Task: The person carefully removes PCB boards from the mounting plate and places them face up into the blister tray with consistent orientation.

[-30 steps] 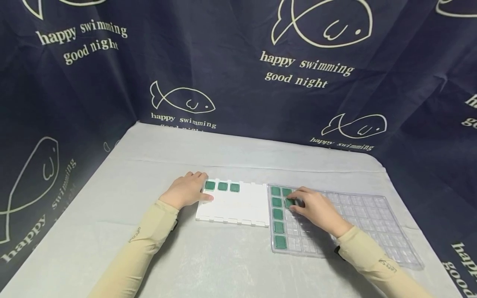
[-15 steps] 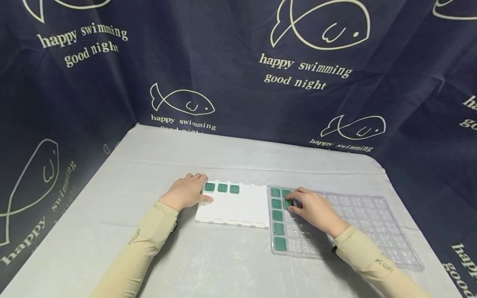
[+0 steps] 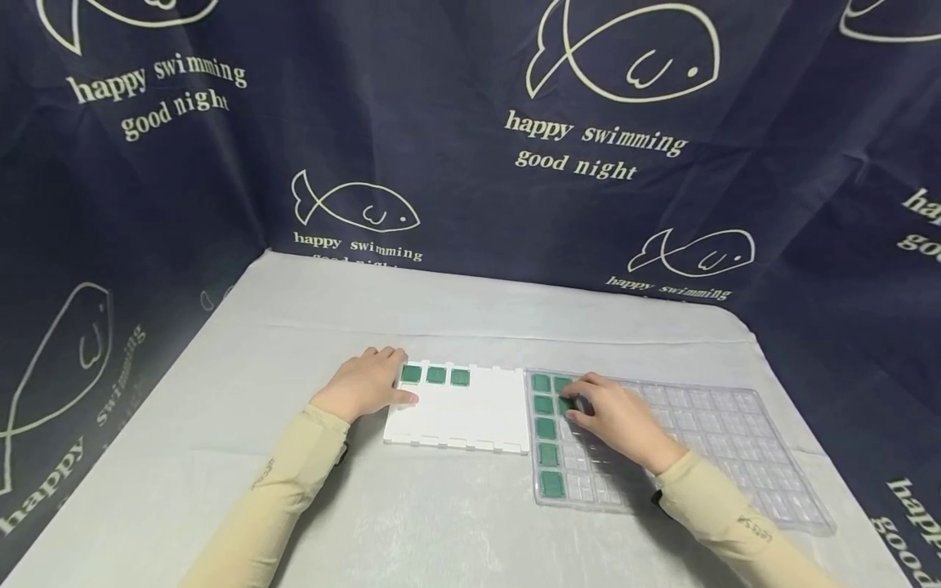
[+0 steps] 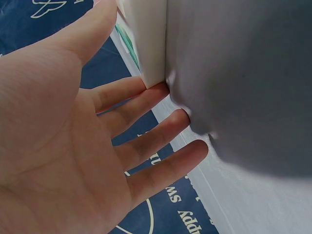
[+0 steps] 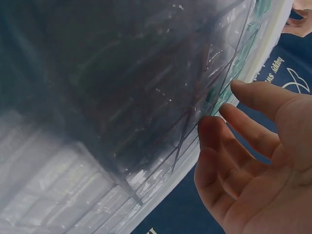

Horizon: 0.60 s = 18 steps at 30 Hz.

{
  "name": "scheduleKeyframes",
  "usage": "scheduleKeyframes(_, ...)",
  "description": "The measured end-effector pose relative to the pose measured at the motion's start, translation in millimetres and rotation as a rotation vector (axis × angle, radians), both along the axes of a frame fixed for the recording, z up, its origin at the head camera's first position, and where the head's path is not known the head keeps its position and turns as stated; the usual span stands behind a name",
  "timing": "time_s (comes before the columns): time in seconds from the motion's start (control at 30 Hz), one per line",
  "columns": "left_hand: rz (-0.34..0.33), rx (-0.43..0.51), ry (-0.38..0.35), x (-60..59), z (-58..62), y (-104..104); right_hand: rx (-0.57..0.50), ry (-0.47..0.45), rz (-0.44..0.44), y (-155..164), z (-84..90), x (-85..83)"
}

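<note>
1. Your right hand is over the clear tray, fingers bent onto a green chip in the second column, second row. Whether they already grip it, I cannot tell; the hand hides the contact.
2. Take the chip by its two opposite edges, thumb one side, index the other. The pocket walls look shallow, so lift straight up rather than dragging sideways.
3. Mind the neighbours: a chip sits at 12 o'clock of it, and a column of five lies just at 9 o'clock. Keep your other fingers lifted so they don't knock these.
4. Your left hand lies flat and relaxed against the white board, at its 9 o'clock edge, thumb on top, gripping nothing. Keep that light pressure; it likely stops the board sliding on the table.
5. Three chips fill the board's far row. The free spot is just at 3 o'clock of them; come down level there.
</note>
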<state>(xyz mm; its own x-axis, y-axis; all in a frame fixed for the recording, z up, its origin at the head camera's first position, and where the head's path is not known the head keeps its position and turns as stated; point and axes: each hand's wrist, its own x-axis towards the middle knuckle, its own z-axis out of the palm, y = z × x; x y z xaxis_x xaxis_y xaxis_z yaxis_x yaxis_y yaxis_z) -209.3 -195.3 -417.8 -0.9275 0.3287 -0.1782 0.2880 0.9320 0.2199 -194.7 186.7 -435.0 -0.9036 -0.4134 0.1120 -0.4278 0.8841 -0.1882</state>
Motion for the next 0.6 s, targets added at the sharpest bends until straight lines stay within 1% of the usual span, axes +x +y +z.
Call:
scheduleKeyframes(0.1, -0.004, 0.0, 0.001, 0.2, -0.6, -0.8, 0.009, 0.004, -0.007, -0.9, -0.6, 0.9)
scheduleKeyframes(0.3, 0.008, -0.004, 0.0, 2.9, -2.9, -5.1, 0.002, -0.003, 0.005, -5.0, -1.6, 1.8)
scheduleKeyframes(0.47, 0.004, 0.01, -0.002, 4.5, -1.2, -2.7, -0.009, -0.008, -0.008, -3.3, -1.5, 3.5)
scheduleKeyframes(0.6, 0.0, 0.018, 0.001, 3.3, -0.2, 0.1, -0.007, -0.01, -0.014, -0.1, 0.5, 4.1)
